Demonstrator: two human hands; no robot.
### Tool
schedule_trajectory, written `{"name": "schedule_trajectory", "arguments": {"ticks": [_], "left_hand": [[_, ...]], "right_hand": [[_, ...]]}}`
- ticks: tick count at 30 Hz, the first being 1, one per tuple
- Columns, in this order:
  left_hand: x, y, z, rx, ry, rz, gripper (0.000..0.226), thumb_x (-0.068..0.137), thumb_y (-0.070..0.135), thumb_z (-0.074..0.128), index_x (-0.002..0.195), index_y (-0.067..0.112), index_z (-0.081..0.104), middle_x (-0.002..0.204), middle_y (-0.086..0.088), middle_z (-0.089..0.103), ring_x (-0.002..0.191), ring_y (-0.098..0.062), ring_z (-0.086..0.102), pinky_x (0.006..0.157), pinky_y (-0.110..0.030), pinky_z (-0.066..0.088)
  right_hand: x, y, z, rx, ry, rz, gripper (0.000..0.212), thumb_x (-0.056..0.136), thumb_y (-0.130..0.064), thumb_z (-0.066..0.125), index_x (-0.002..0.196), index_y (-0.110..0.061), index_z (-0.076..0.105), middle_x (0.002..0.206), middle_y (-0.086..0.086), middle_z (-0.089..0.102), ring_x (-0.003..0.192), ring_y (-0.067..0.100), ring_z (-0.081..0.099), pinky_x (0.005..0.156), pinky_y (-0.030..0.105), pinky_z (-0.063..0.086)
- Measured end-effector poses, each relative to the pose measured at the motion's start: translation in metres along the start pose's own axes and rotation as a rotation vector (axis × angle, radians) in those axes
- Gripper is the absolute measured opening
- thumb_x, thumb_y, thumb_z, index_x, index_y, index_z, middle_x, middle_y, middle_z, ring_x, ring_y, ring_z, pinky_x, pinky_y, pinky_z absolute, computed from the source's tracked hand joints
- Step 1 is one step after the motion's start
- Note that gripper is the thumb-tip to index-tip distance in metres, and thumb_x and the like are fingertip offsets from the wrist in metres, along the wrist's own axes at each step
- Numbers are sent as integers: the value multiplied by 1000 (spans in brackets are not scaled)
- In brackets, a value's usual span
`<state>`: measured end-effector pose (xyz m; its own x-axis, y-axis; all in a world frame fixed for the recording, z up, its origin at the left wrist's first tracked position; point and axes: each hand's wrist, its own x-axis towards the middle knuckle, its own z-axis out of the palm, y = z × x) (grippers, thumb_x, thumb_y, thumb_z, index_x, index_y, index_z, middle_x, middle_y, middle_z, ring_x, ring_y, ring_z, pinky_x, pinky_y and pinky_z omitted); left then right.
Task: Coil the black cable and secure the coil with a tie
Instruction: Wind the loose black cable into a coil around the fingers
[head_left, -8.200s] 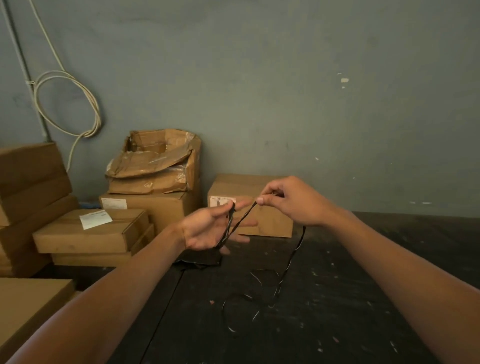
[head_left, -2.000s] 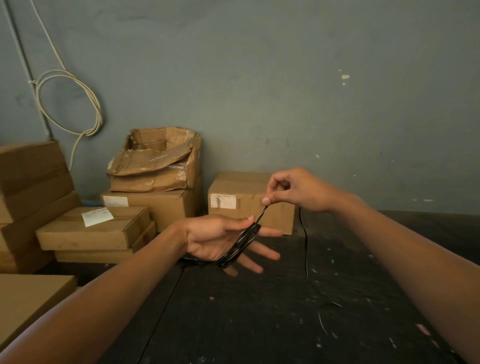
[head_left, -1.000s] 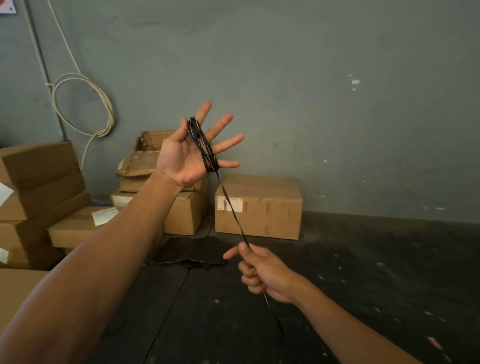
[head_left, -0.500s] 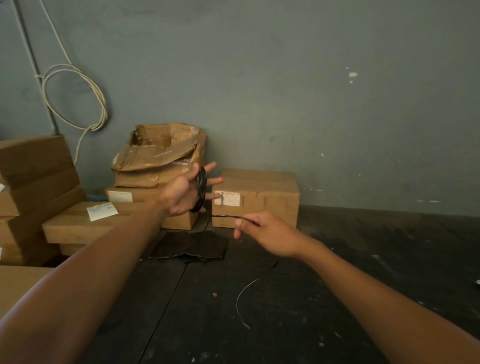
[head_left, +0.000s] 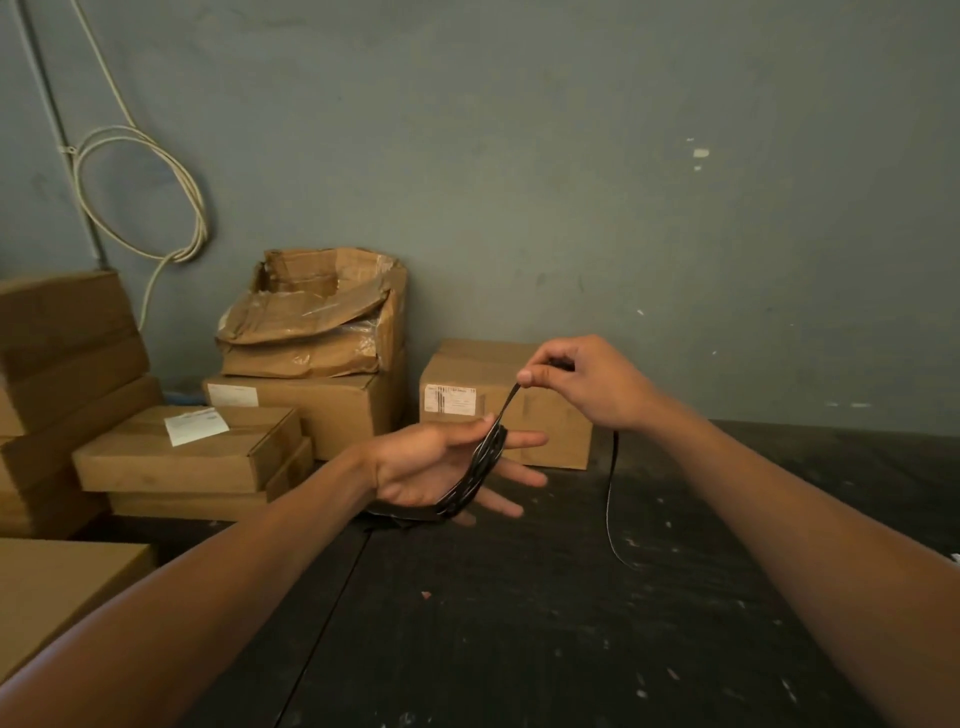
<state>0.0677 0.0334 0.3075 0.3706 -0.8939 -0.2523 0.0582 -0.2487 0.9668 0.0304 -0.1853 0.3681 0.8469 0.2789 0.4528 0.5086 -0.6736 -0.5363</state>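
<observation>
Black cable (head_left: 475, 475) coiled around open, splayed left hand (head_left: 441, 470) above the table (head_left: 519, 649); right hand (head_left: 582, 384), up-right of coil, pinch grip on the taut strand, loose tail hanging below; no tie visible.

Both forearms are bare to the frame edge, with no sleeves, rings or watch on either hand.
</observation>
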Motion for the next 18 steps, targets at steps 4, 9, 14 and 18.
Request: {"name": "schedule_trajectory", "arguments": {"ticks": [4,9,14,18], "left_hand": [[2,8,10,-130,-159,68,58,97,57,25,150,35,33,157,-13,34,140,-47,32,111,-72,6],[3,27,19,-211,-266,192,58,98,55,19,151,35,31,158,-14,32,142,-52,22,111,-67,16],[12,49,12,-284,-246,361,57,99,54,19,150,35,31,158,-13,31,141,-49,24,102,-69,22],[19,59,-2,-338,-164,427,56,99,54,19,150,34,32,157,-13,34,141,-50,28,98,-71,23]], "right_hand": [[-4,9,-1,154,14,17,10,92,-29,64,84,-28,70,67,-23,67,63,-7,60,63,10,44],[-14,28,13,413,-12,132,24,96,-37,54,87,-18,66,54,-10,49,46,7,36,45,21,31],[-37,46,57,566,-21,316,20,101,-31,47,92,-21,62,61,-6,45,52,8,38,49,22,34],[-51,42,84,599,-97,411,28,102,-38,42,100,-19,63,60,-9,40,49,6,35,48,21,32]]}}
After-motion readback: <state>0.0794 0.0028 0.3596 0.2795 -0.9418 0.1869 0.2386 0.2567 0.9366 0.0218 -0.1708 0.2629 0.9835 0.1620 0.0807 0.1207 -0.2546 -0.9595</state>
